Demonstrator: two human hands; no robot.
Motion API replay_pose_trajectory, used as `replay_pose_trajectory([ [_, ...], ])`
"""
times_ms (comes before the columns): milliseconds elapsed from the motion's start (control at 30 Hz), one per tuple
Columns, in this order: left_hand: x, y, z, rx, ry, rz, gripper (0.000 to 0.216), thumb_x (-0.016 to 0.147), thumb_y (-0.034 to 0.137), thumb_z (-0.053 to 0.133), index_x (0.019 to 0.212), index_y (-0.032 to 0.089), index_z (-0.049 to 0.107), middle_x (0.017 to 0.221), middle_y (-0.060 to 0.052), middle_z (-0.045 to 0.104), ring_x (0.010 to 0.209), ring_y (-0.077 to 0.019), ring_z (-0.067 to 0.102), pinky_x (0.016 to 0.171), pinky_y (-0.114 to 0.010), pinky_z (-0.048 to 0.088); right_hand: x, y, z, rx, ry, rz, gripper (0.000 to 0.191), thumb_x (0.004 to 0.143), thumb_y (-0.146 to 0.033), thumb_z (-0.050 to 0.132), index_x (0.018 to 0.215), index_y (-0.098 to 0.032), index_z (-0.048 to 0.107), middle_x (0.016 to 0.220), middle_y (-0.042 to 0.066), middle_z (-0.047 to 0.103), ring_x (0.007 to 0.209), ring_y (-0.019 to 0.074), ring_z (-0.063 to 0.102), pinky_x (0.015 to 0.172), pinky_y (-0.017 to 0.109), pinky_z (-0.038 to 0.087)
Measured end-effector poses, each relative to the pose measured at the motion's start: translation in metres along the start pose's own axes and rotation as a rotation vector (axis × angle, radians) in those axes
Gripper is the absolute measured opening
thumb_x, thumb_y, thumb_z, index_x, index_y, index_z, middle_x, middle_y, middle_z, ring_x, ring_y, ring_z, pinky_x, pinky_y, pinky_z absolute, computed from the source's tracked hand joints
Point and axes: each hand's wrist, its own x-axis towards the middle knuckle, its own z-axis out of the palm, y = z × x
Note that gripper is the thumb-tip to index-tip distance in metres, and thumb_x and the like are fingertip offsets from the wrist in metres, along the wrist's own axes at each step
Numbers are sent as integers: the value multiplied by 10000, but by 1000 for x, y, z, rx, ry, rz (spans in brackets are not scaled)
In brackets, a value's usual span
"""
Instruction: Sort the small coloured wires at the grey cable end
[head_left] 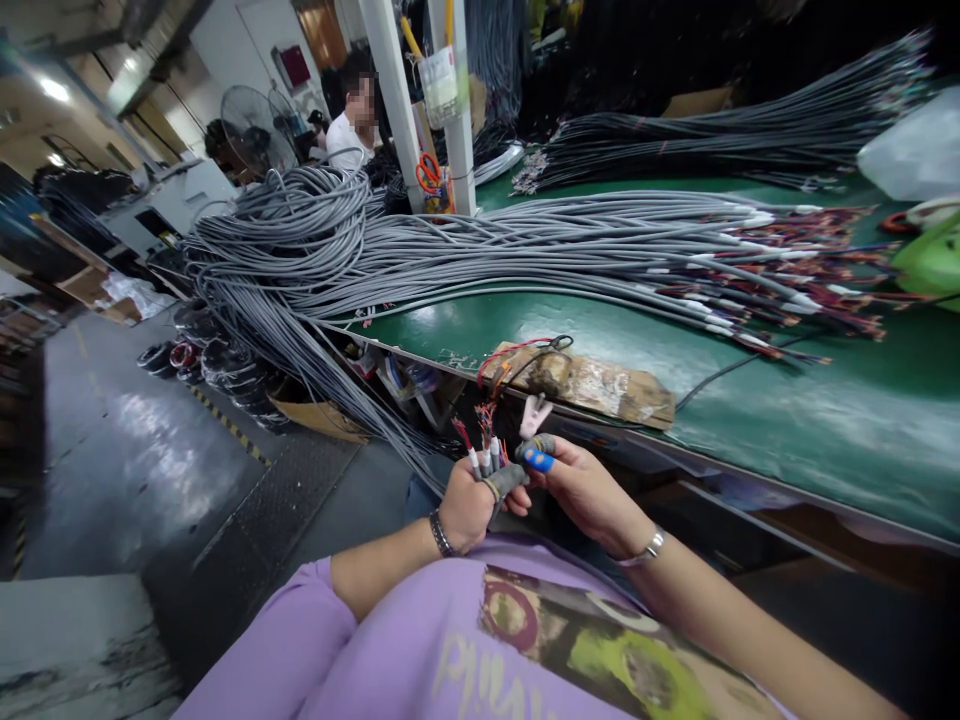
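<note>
My left hand (469,502) is closed round several grey cables (486,462), whose white-banded ends stand upright with loose coloured wires (486,415) fanning out on top. My right hand (581,488) is beside it, thumb and forefinger pinched together; what lies between them is too small to make out. Dark finger covers show on both hands, and a blue wrap is on my right thumb. Just beyond my right fingertips, a pale pink clip (535,416) sits at the bench edge, by a taped cardboard piece (607,388) with red and black leads.
A large bundle of grey cables (480,245) lies along the green bench (847,430) and hangs over its left edge. Black cables (675,140) lie behind. A white post (457,130) carries scissors (428,172). Another person (346,140) sits farther back, near a fan (251,125).
</note>
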Motion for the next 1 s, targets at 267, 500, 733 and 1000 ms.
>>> replay_pose_trajectory([
  [267, -3, -2, -2, 98, -104, 11, 429, 616, 497, 797, 606, 122, 587, 464, 8, 566, 392, -80, 490, 444, -219, 429, -1, -1, 3, -143, 70, 41, 300, 740, -452, 730, 717, -183, 599, 549, 12, 627, 463, 156, 557, 517, 304, 436],
  [500, -2, 1, 1, 36, 6, 28, 463, 644, 536, 752, 533, 114, 595, 472, -27, 579, 405, -93, 513, 453, -229, 427, 2, 3, -3, -113, 186, 47, 373, 657, -468, 786, 624, -177, 554, 529, -42, 480, 503, 97, 415, 539, 271, 387],
  [733, 0, 8, 5, -61, 98, 63, 426, 617, 504, 771, 560, 115, 610, 458, -17, 565, 409, -93, 506, 433, -220, 405, 6, 0, -11, 42, 133, 77, 325, 683, -454, 770, 665, -174, 605, 614, -16, 550, 560, 102, 490, 576, 247, 454],
  [1000, 9, 9, 14, -106, 154, 99, 402, 607, 475, 786, 569, 116, 609, 475, -10, 578, 405, -78, 499, 439, -212, 428, 32, -21, -10, 92, 371, 146, 362, 775, -553, 673, 730, -195, 647, 629, -8, 589, 521, 96, 510, 492, 205, 479],
])
